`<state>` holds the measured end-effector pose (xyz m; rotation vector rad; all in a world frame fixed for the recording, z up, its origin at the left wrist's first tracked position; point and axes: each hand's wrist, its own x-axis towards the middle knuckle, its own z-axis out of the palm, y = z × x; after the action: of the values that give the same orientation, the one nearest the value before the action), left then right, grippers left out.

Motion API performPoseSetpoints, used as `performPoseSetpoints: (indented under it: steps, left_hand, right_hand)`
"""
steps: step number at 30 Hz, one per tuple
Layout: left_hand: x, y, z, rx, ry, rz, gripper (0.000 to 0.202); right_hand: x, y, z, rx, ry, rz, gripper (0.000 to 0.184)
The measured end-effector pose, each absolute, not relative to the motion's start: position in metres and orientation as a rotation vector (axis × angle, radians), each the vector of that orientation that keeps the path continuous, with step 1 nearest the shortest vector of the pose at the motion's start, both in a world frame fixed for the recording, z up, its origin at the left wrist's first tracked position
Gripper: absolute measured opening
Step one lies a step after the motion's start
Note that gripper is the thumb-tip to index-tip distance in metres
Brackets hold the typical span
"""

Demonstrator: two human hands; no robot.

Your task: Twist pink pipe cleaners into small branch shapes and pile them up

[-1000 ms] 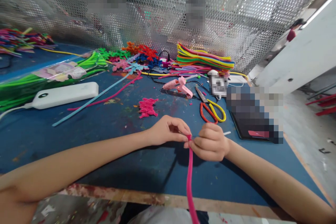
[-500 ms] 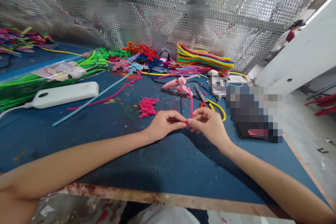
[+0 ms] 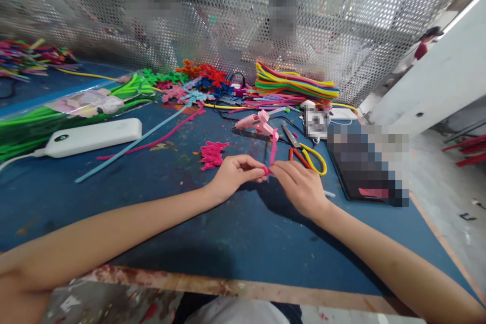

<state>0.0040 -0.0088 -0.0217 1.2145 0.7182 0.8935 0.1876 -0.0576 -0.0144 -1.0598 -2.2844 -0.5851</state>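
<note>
Between my two hands is a pink pipe cleaner, its free end sticking up and its lower end bunched at my fingertips. My left hand pinches the bunched part between thumb and fingers. My right hand is closed on the strip just beside it, knuckles up, so its thumb is hidden. A folded bright pink pipe-cleaner piece lies left of my hands. Beyond them rests a pink glue gun. Scissors with yellow and orange handles lie past my right hand.
A white power bank with a cable is at left, near a bag of green pipe cleaners. One light blue pipe cleaner crosses a pink one. Colourful bundled pipe cleaners lie at the back. A dark phone-like device sits at right.
My right hand has turned over, its knuckles now upward, and its fingers have shifted slightly left onto the strip. The upright pink end leans a little more left. My left hand moved slightly left.
</note>
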Motion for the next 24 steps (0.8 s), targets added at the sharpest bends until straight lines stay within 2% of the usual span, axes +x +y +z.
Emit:
performPoseSetpoints:
  steps: [4, 9, 15, 21, 24]
  left_hand:
    - [0.004, -0.014, -0.022, 1.244, 0.6, 0.806, 0.017]
    - [0.002, -0.018, -0.02, 1.284, 0.546, 0.748, 0.017]
    - [0.003, -0.011, -0.021, 1.243, 0.619, 0.84, 0.021]
    - [0.003, -0.006, -0.022, 1.319, 0.593, 0.827, 0.018]
    - [0.003, -0.006, -0.021, 1.325, 0.455, 0.709, 0.017]
  right_hand:
    - [0.192, -0.056, -0.013, -0.883, -2.159, -0.746, 0.011]
    - [0.196, -0.056, -0.014, -0.733, -2.084, -0.643, 0.012]
    - [0.2, -0.057, -0.008, -0.654, -2.221, -0.621, 0.015]
    - [0.198, -0.056, -0.012, -0.752, -2.173, -0.249, 0.006]
    - [0.196, -0.058, -0.012, -0.676, -2.179, -0.188, 0.003]
